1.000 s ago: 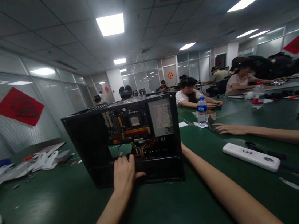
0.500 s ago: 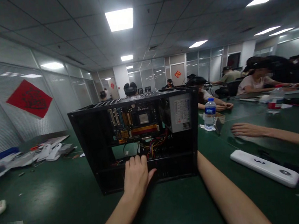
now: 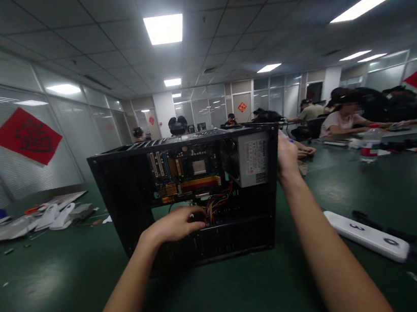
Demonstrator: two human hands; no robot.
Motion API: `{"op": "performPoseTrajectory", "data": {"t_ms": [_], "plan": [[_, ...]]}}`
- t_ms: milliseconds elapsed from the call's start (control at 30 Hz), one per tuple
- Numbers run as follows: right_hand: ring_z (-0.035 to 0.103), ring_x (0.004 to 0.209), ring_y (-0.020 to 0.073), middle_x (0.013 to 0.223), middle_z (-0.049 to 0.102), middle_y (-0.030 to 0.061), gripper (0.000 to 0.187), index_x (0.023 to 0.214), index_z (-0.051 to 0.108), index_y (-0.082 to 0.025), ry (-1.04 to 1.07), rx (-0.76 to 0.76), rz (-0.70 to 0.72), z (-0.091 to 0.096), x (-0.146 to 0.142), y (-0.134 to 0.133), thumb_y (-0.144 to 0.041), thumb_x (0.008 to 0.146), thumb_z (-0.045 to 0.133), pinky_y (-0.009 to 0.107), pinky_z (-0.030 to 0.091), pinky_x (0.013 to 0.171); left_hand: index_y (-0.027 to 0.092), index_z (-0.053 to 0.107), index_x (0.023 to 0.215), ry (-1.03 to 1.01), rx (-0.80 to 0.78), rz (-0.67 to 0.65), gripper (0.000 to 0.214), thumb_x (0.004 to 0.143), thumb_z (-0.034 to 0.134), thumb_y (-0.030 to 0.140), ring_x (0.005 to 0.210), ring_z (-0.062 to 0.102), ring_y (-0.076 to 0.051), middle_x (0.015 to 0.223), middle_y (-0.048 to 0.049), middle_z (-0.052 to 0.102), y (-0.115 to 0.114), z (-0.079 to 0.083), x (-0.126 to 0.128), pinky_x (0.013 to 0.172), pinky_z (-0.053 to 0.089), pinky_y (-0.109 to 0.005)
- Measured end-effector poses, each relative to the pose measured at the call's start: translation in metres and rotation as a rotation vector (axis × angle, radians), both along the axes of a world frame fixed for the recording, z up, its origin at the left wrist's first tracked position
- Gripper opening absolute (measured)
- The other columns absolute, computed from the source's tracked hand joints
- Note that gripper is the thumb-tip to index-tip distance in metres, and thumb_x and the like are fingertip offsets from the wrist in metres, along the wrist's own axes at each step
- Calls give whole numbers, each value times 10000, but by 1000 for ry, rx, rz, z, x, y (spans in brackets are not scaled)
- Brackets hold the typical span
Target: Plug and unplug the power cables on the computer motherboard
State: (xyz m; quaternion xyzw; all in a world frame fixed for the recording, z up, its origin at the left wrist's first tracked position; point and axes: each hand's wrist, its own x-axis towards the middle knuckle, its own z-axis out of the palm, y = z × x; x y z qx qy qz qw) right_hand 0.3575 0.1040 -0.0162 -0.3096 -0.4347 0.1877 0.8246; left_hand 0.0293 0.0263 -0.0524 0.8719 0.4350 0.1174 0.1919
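Note:
An open computer case (image 3: 131,186) stands upright on the green table with its inside facing me. In it sit a motherboard (image 3: 193,153), a silver power supply (image 3: 252,160) and a bundle of coloured cables (image 3: 213,206). My left hand (image 3: 177,222) reaches into the lower middle, its fingers curled and its thumb bent in beside the cables. What lies between those fingertips is too dark to make out. Along the upper right side of the case, my right hand (image 3: 287,156) grips the outer wall. Its fingertips are hidden.
A white power strip (image 3: 367,236) lies on the right of the table (image 3: 250,294). Papers and white parts (image 3: 57,215) are piled at left. Beyond stands a bottle with a red cap (image 3: 370,142). A person (image 3: 342,120) sits at the back right.
My left hand has moved from the case's lower rail into its inside by the cables. My right hand has risen along the right side. A co-worker's arm at right has largely left the view.

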Motion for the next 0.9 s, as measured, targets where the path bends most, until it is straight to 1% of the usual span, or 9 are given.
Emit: {"op": "performPoseTrajectory", "data": {"t_ms": [67,233,300,367,467,533,600,733,900], "plan": [[500,523,97,601,520,-33,446,670,528,-175,34,113,-40,17,0,-19,-570,874,563,219,391,493,212,653,1208,-13,1,-21,384,885,556,395,1142,635,-237,1265,-65,678,5,-2,0,985,475,-342],[458,492,101,559,492,-10,399,577,537,-191,-142,396,-143,43,-29,-94,-394,920,552,247,364,488,186,680,1178,-63,33,6,379,893,544,396,1069,664,-246,1198,-75,713,10,-4,-4,922,493,-334],[464,502,107,566,502,-3,395,584,546,-200,-270,417,-168,45,-43,-114,-355,947,532,258,357,497,188,687,1175,-83,61,27,380,906,523,402,1067,666,-249,1193,-71,717,8,-1,-5,919,492,-332],[482,525,109,579,520,0,411,600,550,-199,-486,377,-133,43,-55,-125,-356,977,496,259,361,516,178,696,1157,-83,90,63,378,905,521,400,1075,663,-256,1188,-74,720,6,3,-6,930,488,-338],[502,559,105,603,559,-3,400,655,596,-175,-957,233,3,35,-71,-127,-382,983,495,250,366,549,170,695,1159,-124,114,106,386,897,529,401,1101,655,-258,1209,-75,712,2,11,-9,967,481,-344],[531,591,106,668,616,2,319,757,654,-163,-1241,112,123,27,-81,-122,-377,963,539,246,377,575,179,688,1177,-184,120,113,399,887,546,413,1123,647,-259,1233,-69,702,-1,16,-11,986,480,-349],[587,666,123,787,675,21,227,914,682,-164,-1395,14,240,18,-91,-114,-358,947,570,248,408,614,172,690,1172,-239,110,124,417,866,576,431,1119,650,-268,1223,-76,707,-5,23,-12,982,491,-364],[652,854,180,973,703,74,276,1171,609,-167,-1419,-47,343,1,-108,-99,-318,942,580,286,479,732,140,702,1107,-359,11,151,400,805,656,399,1062,680,-273,1156,-97,733,-15,34,-12,957,520,-385],[657,949,196,1096,691,87,343,1282,556,-192,-1378,8,418,-8,-118,-91,-236,942,554,335,501,844,160,689,1133,-501,-73,141,424,738,728,306,1026,697,-251,1157,-83,734,-22,40,-14,965,536,-415]]}}
